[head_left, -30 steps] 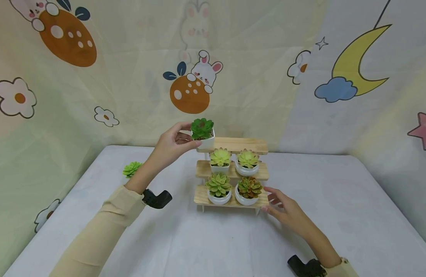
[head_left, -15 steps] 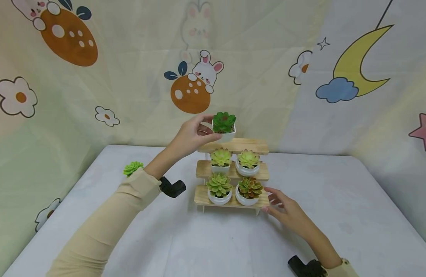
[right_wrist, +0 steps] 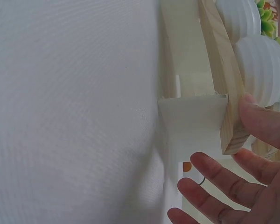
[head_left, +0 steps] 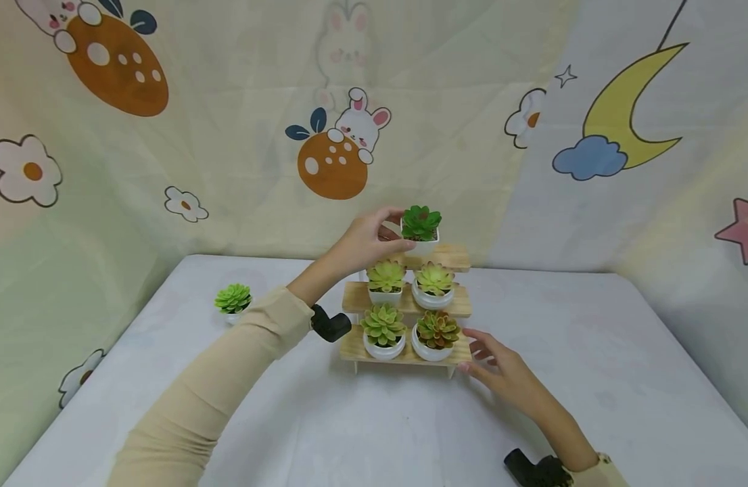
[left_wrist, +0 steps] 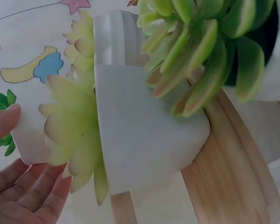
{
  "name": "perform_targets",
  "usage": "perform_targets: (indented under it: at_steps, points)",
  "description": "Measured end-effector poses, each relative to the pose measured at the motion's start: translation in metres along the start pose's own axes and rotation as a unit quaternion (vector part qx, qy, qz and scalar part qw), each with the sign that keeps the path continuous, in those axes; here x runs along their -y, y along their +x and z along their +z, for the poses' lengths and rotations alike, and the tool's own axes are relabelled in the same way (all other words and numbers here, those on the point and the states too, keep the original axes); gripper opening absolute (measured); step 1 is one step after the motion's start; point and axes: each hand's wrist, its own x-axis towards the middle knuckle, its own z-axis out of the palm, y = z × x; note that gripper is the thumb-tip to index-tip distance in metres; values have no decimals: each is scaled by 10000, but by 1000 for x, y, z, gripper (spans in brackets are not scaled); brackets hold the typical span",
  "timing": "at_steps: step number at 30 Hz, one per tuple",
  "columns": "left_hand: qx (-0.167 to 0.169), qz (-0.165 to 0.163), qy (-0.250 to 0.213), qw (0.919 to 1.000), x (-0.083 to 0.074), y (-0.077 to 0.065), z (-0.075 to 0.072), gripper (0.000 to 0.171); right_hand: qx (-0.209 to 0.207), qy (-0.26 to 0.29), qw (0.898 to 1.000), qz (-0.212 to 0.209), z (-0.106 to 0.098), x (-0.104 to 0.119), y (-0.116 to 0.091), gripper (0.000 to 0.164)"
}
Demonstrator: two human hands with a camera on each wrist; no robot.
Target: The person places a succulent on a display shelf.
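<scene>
My left hand [head_left: 369, 235] pinches the white square pot of a dark green succulent [head_left: 421, 223] at the top tier of a three-tier wooden plant stand [head_left: 456, 257]. Whether that pot touches the board cannot be told. In the left wrist view, its pot [left_wrist: 31, 144] sits between thumb and fingers. At the stand's lower right corner, my right hand [head_left: 502, 368] grips the bottom board's end; the right wrist view has the thumb [right_wrist: 266, 121] against the board [right_wrist: 233, 126]. Two pale succulents [head_left: 386, 277] occupy the middle tier. A green one [head_left: 383, 326] and a reddish one [head_left: 437, 330] fill the bottom tier.
Another bright green succulent [head_left: 232, 299] in a white pot stands on the white-covered table [head_left: 374, 426], left of the stand and partly behind the left sleeve [head_left: 228, 379]. A patterned cloth backdrop [head_left: 459, 135] rises behind the table.
My left hand has carried the dark green succulent rightward along the top tier, lately also lowering it. More of the bright green succulent on the table shows. The right hand has stayed put.
</scene>
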Motion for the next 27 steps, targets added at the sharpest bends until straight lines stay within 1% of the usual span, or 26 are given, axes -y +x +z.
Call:
perform_targets:
  at_steps: [5, 12, 17, 22, 27]
  points:
    - [106, -56, 65, 9999, 2, 5, 6, 60, 6, 13, 10000, -5, 1, 0, 1, 54]
    - [293, -253, 133, 9992, 3, 11, 12, 60, 29, -14, 10000, 25, 2, 0, 2, 54]
    - [382, -355, 148, 9985, 4, 13, 13, 61, 19, -25, 10000, 22, 2, 1, 1, 54]
    - [427, -372, 167, 9983, 6, 17, 13, 60, 6, -7, 10000, 11, 2, 1, 1, 53]
    - [442, -450, 99, 9980, 6, 19, 14, 60, 9, -11, 10000, 47, 2, 1, 1, 54]
